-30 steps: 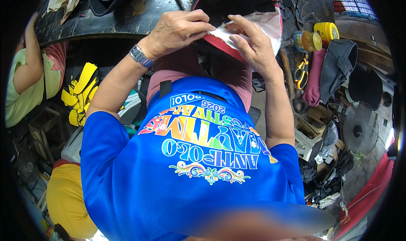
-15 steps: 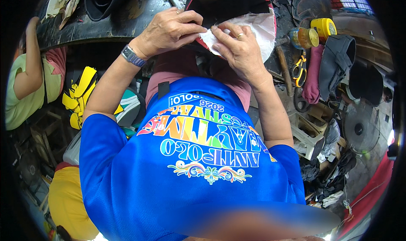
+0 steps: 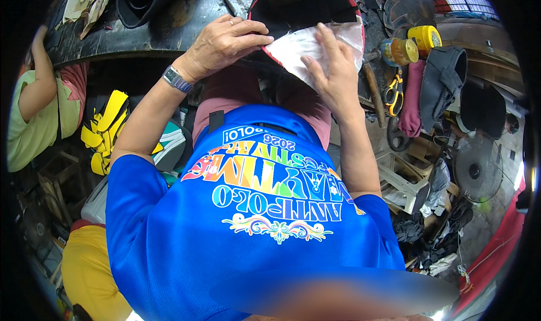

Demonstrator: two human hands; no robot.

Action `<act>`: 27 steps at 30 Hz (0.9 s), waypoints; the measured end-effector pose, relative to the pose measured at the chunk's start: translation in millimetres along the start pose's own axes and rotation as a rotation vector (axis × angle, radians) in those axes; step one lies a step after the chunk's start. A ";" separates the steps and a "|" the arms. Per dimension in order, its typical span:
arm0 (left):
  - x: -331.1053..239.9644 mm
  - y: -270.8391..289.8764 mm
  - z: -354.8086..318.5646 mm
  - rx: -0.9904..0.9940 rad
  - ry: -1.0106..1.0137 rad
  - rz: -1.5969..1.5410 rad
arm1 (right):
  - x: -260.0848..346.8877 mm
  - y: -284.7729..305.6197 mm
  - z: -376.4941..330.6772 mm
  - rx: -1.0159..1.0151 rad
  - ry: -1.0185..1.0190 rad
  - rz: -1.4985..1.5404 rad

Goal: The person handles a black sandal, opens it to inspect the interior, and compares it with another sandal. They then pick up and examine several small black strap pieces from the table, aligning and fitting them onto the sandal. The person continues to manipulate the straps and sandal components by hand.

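Observation:
At the edge of the dark workbench (image 3: pixel 163 34) lies a rounded piece with a red rim, black inside, with a crinkled white lining (image 3: pixel 296 48) across its near part. My left hand (image 3: pixel 222 44) is closed on the piece's left edge, the thumb and index finger pinching it near the red rim. Over the white lining is my right hand (image 3: pixel 335 70), its fingers stretched out and apart from the thumb, holding nothing. I cannot tell how firmly its fingertips touch the lining.
To the right are a wooden handle (image 3: pixel 374 93), orange-handled scissors (image 3: pixel 394 96), a glass jar (image 3: pixel 394 52), a yellow tub (image 3: pixel 425 38) and a maroon cloth (image 3: pixel 413 98). Yellow strips (image 3: pixel 107 126) lie at left, near another person's arm (image 3: pixel 39 90). A fan (image 3: pixel 478 172) stands far right.
My right hand has drawn away from my left, moving to the right with its fingers opening out. More white lining shows between them. My left hand keeps its pinch on the edge.

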State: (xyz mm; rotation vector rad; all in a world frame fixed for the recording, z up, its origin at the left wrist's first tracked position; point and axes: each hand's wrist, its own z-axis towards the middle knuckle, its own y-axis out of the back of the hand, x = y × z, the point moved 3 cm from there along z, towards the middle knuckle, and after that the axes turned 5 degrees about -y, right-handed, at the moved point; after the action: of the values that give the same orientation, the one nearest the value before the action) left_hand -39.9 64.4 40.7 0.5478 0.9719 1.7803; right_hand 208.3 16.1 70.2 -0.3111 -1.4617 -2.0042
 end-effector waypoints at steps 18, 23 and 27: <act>3.4 12.4 25.6 -0.447 0.562 -0.090 | -73.4 68.6 -53.3 -0.307 -0.511 0.106; -5.2 -10.5 27.6 -0.467 0.828 -0.691 | 0.7 66.2 -31.3 -0.446 -0.274 0.628; -6.2 -14.7 35.5 -0.415 0.835 -0.583 | 23.6 7.7 3.8 0.141 -0.243 -0.069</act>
State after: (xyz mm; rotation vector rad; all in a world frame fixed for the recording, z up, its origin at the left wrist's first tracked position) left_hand -3.3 74.4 49.5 -0.7411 1.0995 1.5821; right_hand 194.1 9.9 90.0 -0.4625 -1.7765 -1.9571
